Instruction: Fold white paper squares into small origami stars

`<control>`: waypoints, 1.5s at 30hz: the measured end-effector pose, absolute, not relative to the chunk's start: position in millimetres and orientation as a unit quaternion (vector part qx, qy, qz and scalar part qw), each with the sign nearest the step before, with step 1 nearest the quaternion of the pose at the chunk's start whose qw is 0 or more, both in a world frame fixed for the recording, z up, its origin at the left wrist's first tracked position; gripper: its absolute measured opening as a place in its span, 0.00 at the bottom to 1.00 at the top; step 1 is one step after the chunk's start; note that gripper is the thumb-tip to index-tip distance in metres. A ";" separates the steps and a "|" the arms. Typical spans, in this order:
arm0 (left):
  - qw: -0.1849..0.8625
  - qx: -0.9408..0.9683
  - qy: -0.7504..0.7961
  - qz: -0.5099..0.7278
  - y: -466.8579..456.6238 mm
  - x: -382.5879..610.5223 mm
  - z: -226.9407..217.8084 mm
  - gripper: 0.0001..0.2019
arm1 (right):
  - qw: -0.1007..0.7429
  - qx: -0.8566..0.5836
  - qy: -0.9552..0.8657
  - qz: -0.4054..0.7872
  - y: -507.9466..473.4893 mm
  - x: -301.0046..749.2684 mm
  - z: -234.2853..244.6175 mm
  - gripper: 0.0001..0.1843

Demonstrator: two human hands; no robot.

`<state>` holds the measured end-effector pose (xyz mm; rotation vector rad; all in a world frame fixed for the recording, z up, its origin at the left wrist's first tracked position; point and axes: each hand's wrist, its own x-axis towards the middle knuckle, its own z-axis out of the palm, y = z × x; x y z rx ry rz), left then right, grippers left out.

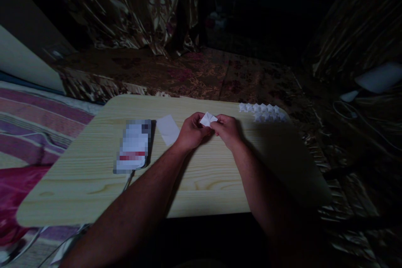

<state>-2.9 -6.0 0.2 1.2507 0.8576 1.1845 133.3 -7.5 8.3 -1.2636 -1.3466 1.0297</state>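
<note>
Between my two hands, above the wooden table (213, 167), is a small white folded paper (208, 119) with creases meeting near its middle. My left hand (193, 131) grips its left side, thumb and fingers closed on it. On the other side, my right hand (228, 129) pinches the right corner. A flat white sheet of paper (168, 129) lies on the table just left of my left hand. To the right, near the far edge, stand two rows of small white folded paper pieces (263, 108).
A blurred-out, phone-like object (132, 146) with a cable lies at the table's left. Striped bedding (34, 121) and a magenta cloth (21, 192) are beyond the left edge. Patterned curtains (141, 8) hang behind. A white lamp-like object (378, 78) with a cord is at the right.
</note>
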 end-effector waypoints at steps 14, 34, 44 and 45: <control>0.593 0.510 0.379 0.495 -5.7 -2.9 0.8 0.18 | 0.467 -0.516 -0.560 0.449 -7.9 134.6 8.4 0.04; 0.593 0.514 0.368 0.499 -5.0 -1.6 -4.5 0.17 | 0.499 -0.540 -0.545 0.402 -10.2 131.2 3.7 0.06; 0.597 0.493 0.364 0.518 -4.4 -3.3 -4.5 0.18 | 0.488 -0.485 -0.544 0.481 -8.2 136.8 0.2 0.04; 0.596 0.495 0.364 0.517 -4.4 -3.5 -5.1 0.19 | 0.488 -0.485 -0.543 0.482 -8.0 137.0 -0.6 0.04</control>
